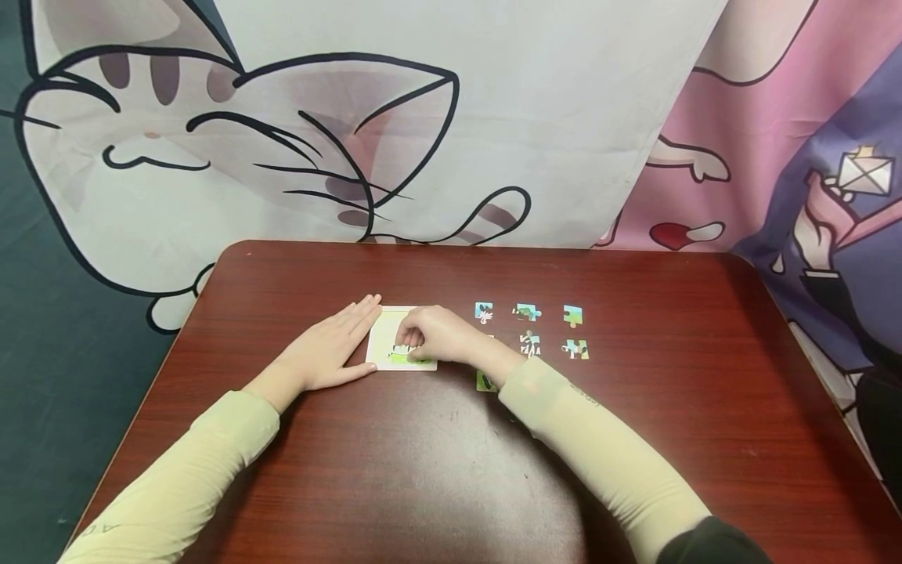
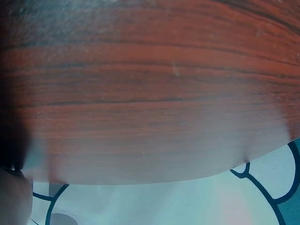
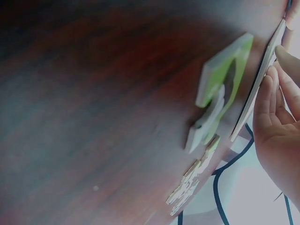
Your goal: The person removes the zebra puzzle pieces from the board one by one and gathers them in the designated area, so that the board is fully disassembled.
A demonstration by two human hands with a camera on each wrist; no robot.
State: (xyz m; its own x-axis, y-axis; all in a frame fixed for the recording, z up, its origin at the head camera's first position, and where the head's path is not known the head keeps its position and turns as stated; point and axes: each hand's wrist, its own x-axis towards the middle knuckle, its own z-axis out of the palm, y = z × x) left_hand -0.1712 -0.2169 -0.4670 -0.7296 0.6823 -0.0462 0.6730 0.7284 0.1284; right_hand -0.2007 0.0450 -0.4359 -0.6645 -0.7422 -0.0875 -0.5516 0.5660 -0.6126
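Observation:
A white puzzle board (image 1: 384, 325) lies flat on the table, with green picture pieces (image 1: 399, 356) at the bottom of its pale inner area. My left hand (image 1: 331, 345) rests flat on the table, fingers straight and fingertips and thumb tip at the board's left edge. Over the board, my right hand (image 1: 437, 333) has curled fingers and pinches a puzzle piece low in the frame; the fingers hide most of it. In the right wrist view the right hand (image 3: 279, 108) has its thumb and fingertips down at the board (image 3: 258, 84).
Several loose puzzle pieces (image 1: 526, 312) lie in rows right of the board, some partly behind my right forearm. A green piece (image 3: 225, 75) shows near the right wrist. The brown table (image 1: 423, 470) meets a cat-print cloth (image 1: 564, 117) at the back.

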